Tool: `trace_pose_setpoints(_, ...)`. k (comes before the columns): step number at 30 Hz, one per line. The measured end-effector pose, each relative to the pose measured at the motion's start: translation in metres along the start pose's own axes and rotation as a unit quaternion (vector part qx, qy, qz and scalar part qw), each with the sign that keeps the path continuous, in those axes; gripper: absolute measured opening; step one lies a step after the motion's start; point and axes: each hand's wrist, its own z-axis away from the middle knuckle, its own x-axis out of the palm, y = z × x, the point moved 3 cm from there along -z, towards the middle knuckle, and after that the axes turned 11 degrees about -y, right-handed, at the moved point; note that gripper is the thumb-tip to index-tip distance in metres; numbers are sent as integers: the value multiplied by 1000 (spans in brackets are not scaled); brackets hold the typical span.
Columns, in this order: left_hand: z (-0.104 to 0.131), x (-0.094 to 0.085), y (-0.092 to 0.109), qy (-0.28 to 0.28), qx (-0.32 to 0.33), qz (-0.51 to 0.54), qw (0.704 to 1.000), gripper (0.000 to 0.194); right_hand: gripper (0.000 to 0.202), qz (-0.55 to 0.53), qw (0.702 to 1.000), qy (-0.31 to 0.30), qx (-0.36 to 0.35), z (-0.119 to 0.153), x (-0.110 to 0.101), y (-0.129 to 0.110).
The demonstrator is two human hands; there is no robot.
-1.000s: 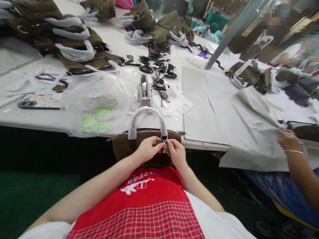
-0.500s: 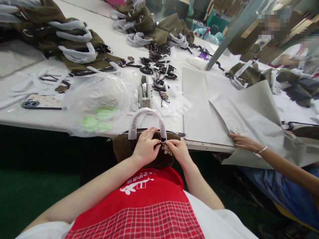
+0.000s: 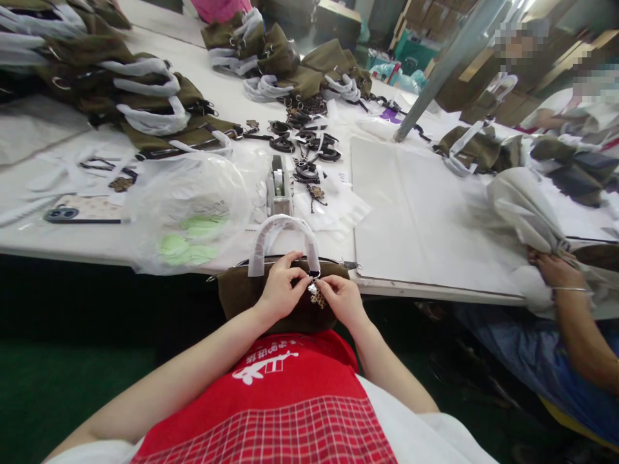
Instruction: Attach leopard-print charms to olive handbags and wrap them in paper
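Observation:
An olive-brown handbag (image 3: 236,293) rests at the table's front edge against my apron, its wrapped handle (image 3: 289,222) standing up. Just below the handle's right end, a leopard-print bag charm (image 3: 318,298) with a small shiny metal piece hangs by the handle ring. My left hand (image 3: 284,287) lies over the front of the bag, thumb and forefinger pinched at the charm's top. From the other side my right hand (image 3: 342,298) pinches the charm near the same spot. The fingertips hide how it is fastened.
Behind the bag stands a tape dispenser (image 3: 279,187), beside a clear plastic bag (image 3: 188,200) with green pieces. Black straps and charms (image 3: 309,145) lie farther back. Stacked handbags (image 3: 159,96) fill the left; a phone (image 3: 84,209) lies there. At right, a co-worker's hand (image 3: 558,270) grips grey material.
The charm has turned, and its shiny metal piece now shows between my fingers. My hands stay at the same place. The co-worker's hand has moved right, gathering the grey sheet.

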Motion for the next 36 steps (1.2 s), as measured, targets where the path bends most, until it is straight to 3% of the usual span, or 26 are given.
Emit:
trace_pose_setpoints(4, 4, -9, -9, -4, 21, -22, 1000, 20, 16, 105, 990, 80, -57, 7, -6, -8)
trace_pose_setpoints(7, 11, -16, -13, -4, 17, -43, 999, 20, 14, 105, 986, 96, -91, 11, -9, -11)
trace_pose_setpoints(10, 19, -23, -2, -19, 40, -54, 998, 20, 21, 50, 993, 45, -98, 11, -6, -14)
trace_pose_setpoints(13, 24, -28, 12, -52, 68, -10, 996, 20, 30, -1, 991, -63, -115, 8, 2, -20)
trace_pose_setpoints(16, 22, -30, 12, -75, 44, 49, 995, 21, 22, -22, 986, -98, -133, 5, 7, -24)
trace_pose_setpoints(19, 16, -27, 1, -71, 5, 42, 997, 23, 23, -51, 989, -78, -115, 1, 8, -20)
trace_pose_setpoints(22, 9, -19, -5, -70, -6, -58, 996, 21, 25, -74, 993, -44, -86, -2, 7, -13)
trace_pose_setpoints(27, -1, -11, 2, -90, -10, -170, 981, 19, 22, -4, 997, 0, -72, 1, 5, -14)
trace_pose_setpoints(36, 0, -7, -2, -130, -40, -53, 989, 29, 20, 73, 995, 25, -58, 1, 6, -13)
